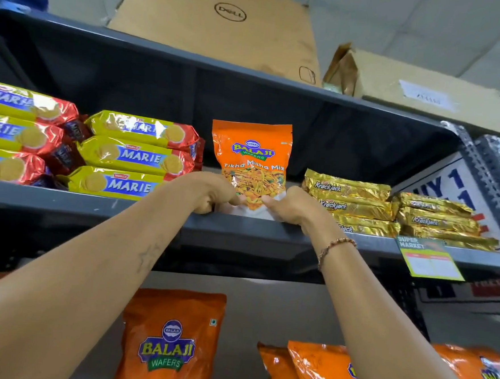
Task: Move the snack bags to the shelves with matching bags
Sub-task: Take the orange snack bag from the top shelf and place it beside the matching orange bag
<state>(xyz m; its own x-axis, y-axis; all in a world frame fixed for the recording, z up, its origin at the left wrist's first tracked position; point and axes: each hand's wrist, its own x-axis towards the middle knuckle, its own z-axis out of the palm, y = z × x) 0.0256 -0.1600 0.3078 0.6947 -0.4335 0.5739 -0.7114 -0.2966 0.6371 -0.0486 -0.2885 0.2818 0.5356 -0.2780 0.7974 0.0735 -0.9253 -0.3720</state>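
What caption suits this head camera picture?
Both hands grip an orange Balaji bag standing between Marie packs and Krackjack packs.

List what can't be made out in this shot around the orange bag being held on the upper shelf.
Head view only:
- Bottom edge of the orange Balaji bag: covered by the left hand and right hand.
- Lower-shelf Balaji bag: its bottom is cut off by the frame edge.
- Price tag: print too small and blurred to read.
- White sign: text partly hidden by the Krackjack packs and the upright.
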